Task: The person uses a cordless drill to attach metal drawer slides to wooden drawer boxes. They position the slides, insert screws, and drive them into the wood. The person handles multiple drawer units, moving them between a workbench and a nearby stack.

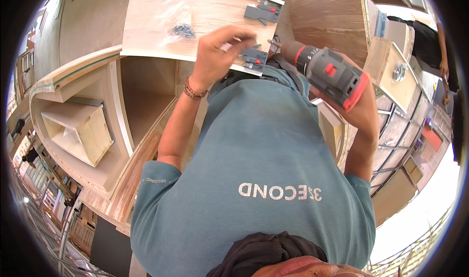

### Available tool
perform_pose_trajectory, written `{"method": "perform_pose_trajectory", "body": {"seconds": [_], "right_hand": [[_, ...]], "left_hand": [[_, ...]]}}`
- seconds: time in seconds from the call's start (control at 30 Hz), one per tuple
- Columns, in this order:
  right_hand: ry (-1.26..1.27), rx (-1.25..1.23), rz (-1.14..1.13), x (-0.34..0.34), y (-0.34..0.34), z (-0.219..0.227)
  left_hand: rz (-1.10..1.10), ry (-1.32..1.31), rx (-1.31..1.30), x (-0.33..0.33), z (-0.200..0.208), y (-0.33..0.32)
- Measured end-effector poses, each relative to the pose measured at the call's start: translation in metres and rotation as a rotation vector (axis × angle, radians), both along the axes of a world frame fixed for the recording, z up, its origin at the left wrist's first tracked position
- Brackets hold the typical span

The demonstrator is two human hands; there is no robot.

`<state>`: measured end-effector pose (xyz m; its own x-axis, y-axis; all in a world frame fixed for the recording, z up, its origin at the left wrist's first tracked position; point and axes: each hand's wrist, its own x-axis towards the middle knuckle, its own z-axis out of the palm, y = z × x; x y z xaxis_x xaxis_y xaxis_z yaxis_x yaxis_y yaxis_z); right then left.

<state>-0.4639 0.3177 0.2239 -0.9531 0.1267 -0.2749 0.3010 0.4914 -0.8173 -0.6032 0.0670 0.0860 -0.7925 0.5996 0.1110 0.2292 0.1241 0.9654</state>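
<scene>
My left hand (218, 54) reaches out over a pale plywood board (151, 30), its fingers pinching at a small grey bracket with a red tab (255, 59) near the board's front edge. My right hand (364, 106) grips a grey and red cordless drill (328, 73), whose tip points left toward that bracket. A second grey bracket with red tabs (264, 11) lies farther back on the board. A clear plastic bag of dark screws (181, 29) rests on the board to the left of my left hand.
An open plywood cabinet (112, 120) with compartments stands at my left below the board. A small wooden box (78, 130) sits inside it. Another person (442, 57) in dark clothing stands at the far right beside more wooden boxes (391, 67).
</scene>
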Motion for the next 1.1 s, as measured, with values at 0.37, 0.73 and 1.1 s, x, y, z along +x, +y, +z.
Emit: {"method": "perform_pose_trajectory", "body": {"seconds": [0.37,0.73,1.1], "right_hand": [[-0.116,-0.038,0.122,0.006,-0.007,0.005],[-0.199,0.056,0.161,0.006,-0.005,0.007],[-0.316,0.212,0.179,0.005,-0.02,-0.003]], "left_hand": [[-0.043,-0.146,0.186,0.038,-0.019,-0.016],[-0.094,0.029,0.182,0.043,-0.023,-0.016],[-0.083,0.308,-0.098,0.062,-0.031,-0.007]]}}
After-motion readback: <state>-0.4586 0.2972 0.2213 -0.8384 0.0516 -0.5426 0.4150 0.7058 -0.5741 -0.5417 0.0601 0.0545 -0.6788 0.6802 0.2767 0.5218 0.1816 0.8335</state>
